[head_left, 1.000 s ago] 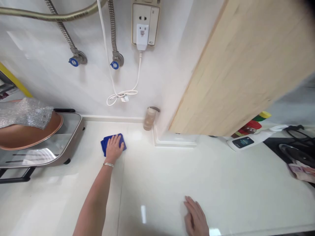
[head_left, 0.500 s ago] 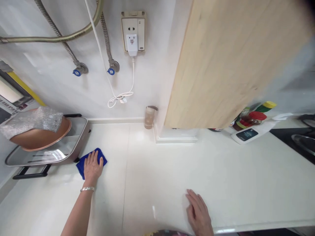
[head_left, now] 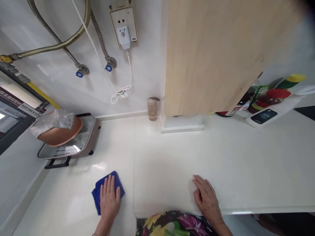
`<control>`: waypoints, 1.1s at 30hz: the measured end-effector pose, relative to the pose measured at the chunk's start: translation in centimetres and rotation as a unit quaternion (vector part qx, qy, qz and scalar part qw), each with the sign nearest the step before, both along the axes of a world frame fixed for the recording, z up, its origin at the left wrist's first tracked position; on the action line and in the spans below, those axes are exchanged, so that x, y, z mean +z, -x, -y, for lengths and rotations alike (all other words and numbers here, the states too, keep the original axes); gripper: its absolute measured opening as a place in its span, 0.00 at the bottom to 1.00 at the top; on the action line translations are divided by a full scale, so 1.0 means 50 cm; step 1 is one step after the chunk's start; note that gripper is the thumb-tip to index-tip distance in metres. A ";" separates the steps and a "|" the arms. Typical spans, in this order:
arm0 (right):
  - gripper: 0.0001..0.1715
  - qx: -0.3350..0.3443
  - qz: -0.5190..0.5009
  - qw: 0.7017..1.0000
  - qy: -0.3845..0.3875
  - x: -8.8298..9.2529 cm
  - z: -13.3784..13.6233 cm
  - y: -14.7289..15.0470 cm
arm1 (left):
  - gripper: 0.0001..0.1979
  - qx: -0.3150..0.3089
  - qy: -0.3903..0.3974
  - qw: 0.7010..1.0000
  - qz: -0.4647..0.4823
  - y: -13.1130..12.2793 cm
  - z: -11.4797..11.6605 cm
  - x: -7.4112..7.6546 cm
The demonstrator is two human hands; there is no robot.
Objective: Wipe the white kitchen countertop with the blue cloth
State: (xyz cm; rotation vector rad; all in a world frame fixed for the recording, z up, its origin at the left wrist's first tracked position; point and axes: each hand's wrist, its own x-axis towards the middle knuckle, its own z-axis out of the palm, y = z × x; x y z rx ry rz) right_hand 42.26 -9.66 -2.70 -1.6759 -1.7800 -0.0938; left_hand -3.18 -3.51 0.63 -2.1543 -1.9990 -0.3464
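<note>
Blue cloth [head_left: 97, 193] lies on our white counter [head_left: 164, 157], toward the near left, with our left hand [head_left: 109, 198] flat on top of it, fingers straight and close together, pressing rather than clasping. Our right hand [head_left: 206, 200] rests on the counter near the front edge [head_left: 265, 210], its fingers loosely bent; just beside it we see our flowered garment [head_left: 172, 224]. A thin seam [head_left: 134, 157] crosses the counter to the right of the cloth. Behind stands a pale wall [head_left: 145, 72] with hoses [head_left: 99, 34] and a socket [head_left: 124, 24], whose white cord [head_left: 130, 70] hangs looped. An electric pan [head_left: 92, 137] bearing a copper-coloured bowl [head_left: 60, 136] stands at the back left, apart from the cloth. A brownish cup [head_left: 152, 109] stands at the wall corner. Between our hands lies a broad stretch of counter, running on rightward past a wooden panel [head_left: 211, 59] to a white bottle [head_left: 273, 114] and a red-lidded jar [head_left: 278, 95].
</note>
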 end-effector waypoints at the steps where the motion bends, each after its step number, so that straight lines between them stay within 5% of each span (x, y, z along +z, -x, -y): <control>1: 0.24 0.000 0.000 1.000 0.000 0.000 0.000 0.001 | 0.35 -0.018 -0.005 1.000 -0.005 -0.023 0.017 -0.001; 6: 0.25 -0.002 0.000 1.000 -0.001 0.003 0.000 0.003 | 0.39 -0.119 0.008 0.993 -0.004 -0.142 0.057 0.002; 11: 0.25 0.003 0.008 1.000 0.002 0.013 -0.001 0.005 | 0.38 -0.179 0.008 0.984 -0.025 -0.238 0.018 0.024; 24: 0.27 0.000 0.023 1.000 0.018 0.019 0.001 0.006 | 0.31 -0.280 0.053 0.956 0.063 -0.375 -0.249 0.038; 33: 0.27 0.003 0.029 1.000 0.007 -0.001 0.001 -0.003 | 0.28 -0.225 0.038 0.968 0.099 -0.339 -0.445 0.033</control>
